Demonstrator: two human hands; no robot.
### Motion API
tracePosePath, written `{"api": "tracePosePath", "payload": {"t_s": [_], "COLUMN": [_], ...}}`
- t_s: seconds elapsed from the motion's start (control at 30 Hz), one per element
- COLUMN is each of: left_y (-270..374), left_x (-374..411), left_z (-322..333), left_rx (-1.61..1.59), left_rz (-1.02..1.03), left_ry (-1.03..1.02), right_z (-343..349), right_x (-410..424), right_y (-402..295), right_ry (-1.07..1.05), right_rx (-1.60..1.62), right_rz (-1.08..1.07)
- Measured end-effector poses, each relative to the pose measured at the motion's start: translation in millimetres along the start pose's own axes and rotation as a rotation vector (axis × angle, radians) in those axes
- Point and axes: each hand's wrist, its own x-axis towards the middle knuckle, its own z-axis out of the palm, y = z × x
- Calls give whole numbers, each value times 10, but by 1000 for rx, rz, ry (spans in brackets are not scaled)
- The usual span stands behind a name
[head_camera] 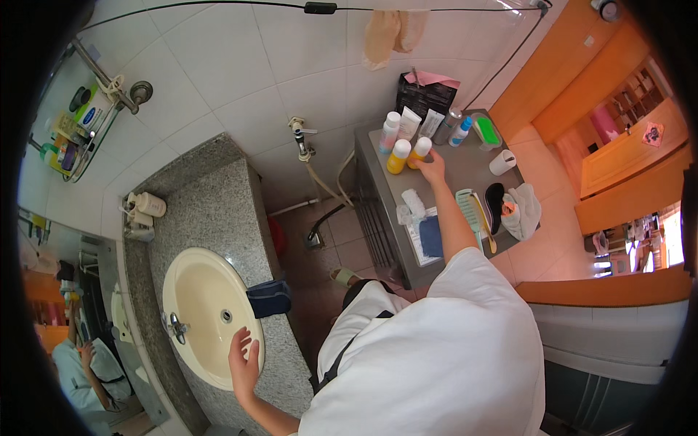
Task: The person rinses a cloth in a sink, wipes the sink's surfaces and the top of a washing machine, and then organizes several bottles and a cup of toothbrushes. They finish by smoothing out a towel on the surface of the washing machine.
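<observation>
My right hand (432, 168) reaches over the top of a grey cabinet (470, 168), with its fingers around a yellow bottle with a white cap (421, 148). A second yellow bottle with a white cap (399, 158) stands just left of it. Behind them are a pink-and-blue bottle (389, 133), a white squeeze tube (409, 124), a smaller tube (431, 124), a grey spray can (448, 126) and a blue-capped bottle (461, 132). Above the rim of the cream washbasin (199, 289) hovers my left hand (244, 357), fingers apart and holding nothing.
A dark blue folded cloth (270, 298) hangs over the granite counter's (212, 212) front edge by the basin. On the cabinet lie a green comb (468, 207), a black-soled brush (494, 207), a grey cloth (524, 212) and a white cup (502, 162). A tap (301, 141) juts from the tiled wall.
</observation>
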Motion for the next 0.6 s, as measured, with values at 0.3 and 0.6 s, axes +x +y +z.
{"api": "tracePosePath", "payload": {"t_s": [0.3,0.6], "left_y": [783,1278], "left_x": [466,829], "left_z": [532,1174], "left_rx": [66,-369], "left_rz": [313,490], "left_ry": [-117,-127], "right_z": [-305,16], "right_x": [-1771,-2838], "right_y": [-1419,-2622], "right_ry": [-32,-691], "right_rx": [424,740], "right_rz": [-158,-747]}}
